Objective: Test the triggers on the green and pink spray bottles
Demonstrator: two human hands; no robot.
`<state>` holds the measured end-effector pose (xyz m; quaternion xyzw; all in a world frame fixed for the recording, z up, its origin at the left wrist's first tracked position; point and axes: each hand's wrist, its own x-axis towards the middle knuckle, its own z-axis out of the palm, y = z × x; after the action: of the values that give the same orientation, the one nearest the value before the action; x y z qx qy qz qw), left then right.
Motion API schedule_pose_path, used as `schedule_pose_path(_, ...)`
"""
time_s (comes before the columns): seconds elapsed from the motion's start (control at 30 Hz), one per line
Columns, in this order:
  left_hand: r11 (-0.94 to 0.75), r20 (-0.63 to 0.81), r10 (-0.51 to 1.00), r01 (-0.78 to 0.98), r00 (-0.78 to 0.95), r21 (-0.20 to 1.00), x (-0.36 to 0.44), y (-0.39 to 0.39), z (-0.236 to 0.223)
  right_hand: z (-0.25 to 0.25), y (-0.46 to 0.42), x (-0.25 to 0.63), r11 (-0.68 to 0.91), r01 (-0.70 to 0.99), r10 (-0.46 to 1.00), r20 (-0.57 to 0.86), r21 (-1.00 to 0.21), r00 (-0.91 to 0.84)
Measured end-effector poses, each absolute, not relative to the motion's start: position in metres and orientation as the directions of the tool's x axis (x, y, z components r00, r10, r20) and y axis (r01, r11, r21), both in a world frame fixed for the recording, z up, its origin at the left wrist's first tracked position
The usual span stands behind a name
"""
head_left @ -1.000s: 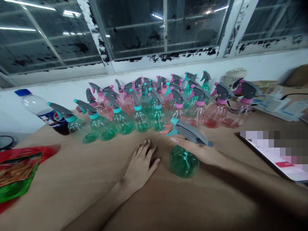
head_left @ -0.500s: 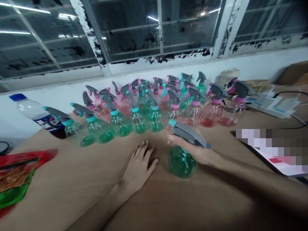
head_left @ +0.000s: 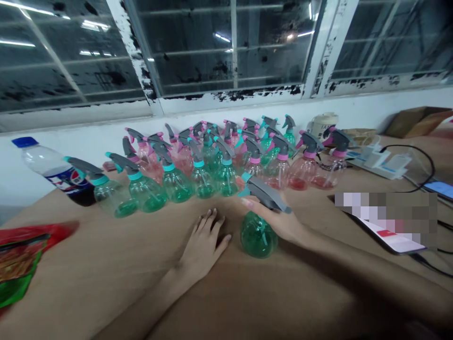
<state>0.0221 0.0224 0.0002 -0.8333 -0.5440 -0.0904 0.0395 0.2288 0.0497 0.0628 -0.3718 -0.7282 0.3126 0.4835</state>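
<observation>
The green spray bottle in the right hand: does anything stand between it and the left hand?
Nothing visible does. Only tabletop shows between the left hand and the green spray bottle, which the right hand holds. The other spray bottles stand farther back.

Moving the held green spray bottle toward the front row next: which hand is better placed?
Right, I'd say: the right hand grips the green spray bottle near its neck, while the left hand rests spread on the table, holding nothing.

The head view looks from above the near side of the flat brown wooden surface (head_left: pixel 116 278), faces forward and down, and reaches the dark-paned, white-framed windows (head_left: pixel 219 47) behind.
</observation>
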Motion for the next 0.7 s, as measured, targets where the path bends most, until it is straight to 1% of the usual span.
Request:
schedule_pose_path(0.1,-0.414,0.129,0.908,0.901,0.399,0.130,0.015,0.021,0.008,0.061,0.050,0.220,0.494,0.158,0.864,0.462,-0.855,-0.202)
schedule_pose_path(0.23,-0.403,0.075,0.913,0.853,0.402,0.333,0.006,0.007,0.024,0.062,0.050,0.198,0.511,0.122,0.851,0.481,-0.851,-0.209)
schedule_pose_path(0.33,-0.347,0.121,0.936,0.816,0.330,0.461,-0.001,-0.010,0.033,0.063,0.049,0.173,0.534,0.098,0.832,0.501,-0.840,-0.239)
schedule_pose_path(0.43,-0.292,0.179,0.956,0.787,0.231,0.544,-0.014,-0.027,0.036,0.063,0.043,0.142,0.576,0.034,0.795,0.549,-0.817,-0.259)
schedule_pose_path(0.53,-0.253,0.251,0.959,0.794,0.130,0.553,-0.035,-0.038,0.035,0.064,0.035,0.108,0.640,-0.042,0.734,0.627,-0.767,-0.261)
schedule_pose_path(0.6,-0.234,0.319,0.945,0.830,0.072,0.507,-0.053,-0.044,0.034,0.065,0.029,0.085,0.675,-0.077,0.691,0.665,-0.734,-0.284)
schedule_pose_path(0.7,-0.205,0.419,0.908,0.889,0.017,0.408,-0.079,-0.051,0.035,0.068,0.023,0.053,0.695,-0.135,0.643,0.694,-0.707,-0.323)
